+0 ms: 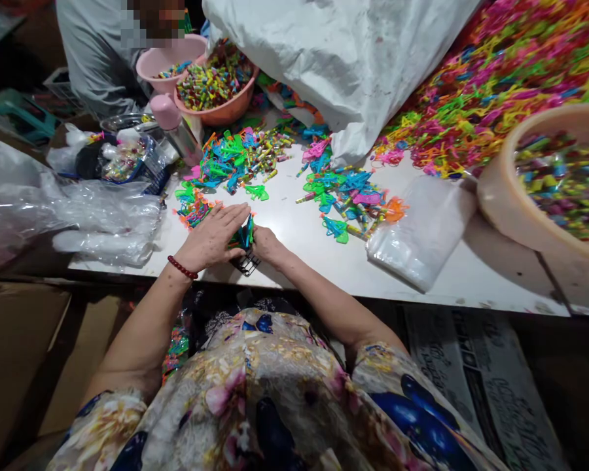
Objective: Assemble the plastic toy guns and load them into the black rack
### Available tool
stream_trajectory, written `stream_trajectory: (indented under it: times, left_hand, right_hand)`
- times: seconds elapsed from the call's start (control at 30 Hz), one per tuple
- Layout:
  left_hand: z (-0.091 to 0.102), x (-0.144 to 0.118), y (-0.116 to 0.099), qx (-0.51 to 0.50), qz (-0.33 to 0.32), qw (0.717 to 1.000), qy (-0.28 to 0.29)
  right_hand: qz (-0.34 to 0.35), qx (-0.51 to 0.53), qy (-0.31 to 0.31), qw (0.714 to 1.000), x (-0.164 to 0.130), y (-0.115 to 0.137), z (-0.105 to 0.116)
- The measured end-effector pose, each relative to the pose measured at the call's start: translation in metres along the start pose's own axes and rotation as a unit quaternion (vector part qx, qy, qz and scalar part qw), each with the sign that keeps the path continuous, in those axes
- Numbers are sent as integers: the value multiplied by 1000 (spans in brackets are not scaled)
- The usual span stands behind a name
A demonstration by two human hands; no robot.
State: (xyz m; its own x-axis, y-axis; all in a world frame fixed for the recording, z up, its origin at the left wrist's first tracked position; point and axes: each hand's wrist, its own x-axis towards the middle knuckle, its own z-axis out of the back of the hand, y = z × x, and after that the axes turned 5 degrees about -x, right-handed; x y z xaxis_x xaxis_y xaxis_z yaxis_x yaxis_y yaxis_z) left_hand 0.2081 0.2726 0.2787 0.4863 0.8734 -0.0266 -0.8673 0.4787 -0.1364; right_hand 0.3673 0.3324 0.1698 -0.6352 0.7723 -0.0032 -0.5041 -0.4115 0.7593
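Note:
A small black grid basket (248, 263) stands at the table's front edge, with blue and green plastic pieces (246, 234) upright in it. My left hand (211, 235), a dark red bead bracelet at its wrist, reaches over its left side with fingers stretched out. Against the right side, my right hand (269, 246) has its fingers curled round the basket; their tips are partly hidden. Orange and green pieces (192, 204) lie just beyond my left hand. Further back is a pile of blue and green plastic toys (226, 154) beside small striped tubes (269, 147).
Another toy pile (341, 186) lies right of centre, near a stack of clear plastic bags (417, 229). A tub of tubes (495, 173) stands at right. At left are a pink-capped bottle (169, 118), plastic bags (112, 216) and an orange bowl (226, 114). A person (98, 59) sits opposite.

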Motion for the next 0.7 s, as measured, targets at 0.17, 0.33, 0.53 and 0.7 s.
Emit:
stream_trajectory:
  times: [0.17, 0.33, 0.53, 0.7]
  left_hand:
    - [-1, 2, -5, 5, 23, 1000, -7]
    - [-2, 2, -6, -7, 20, 1000, -18]
    - [0, 1, -4, 3, -5, 1000, -5]
    - [2, 0, -1, 5, -24, 1000, 4]
  right_hand:
    - [-5, -54, 4, 998, 2, -1, -3]
    - [-8, -79, 7, 997, 3, 5, 0]
    - [35, -34, -4, 999, 1, 5, -2]
    - [7, -10, -13, 1000, 3, -10, -9]
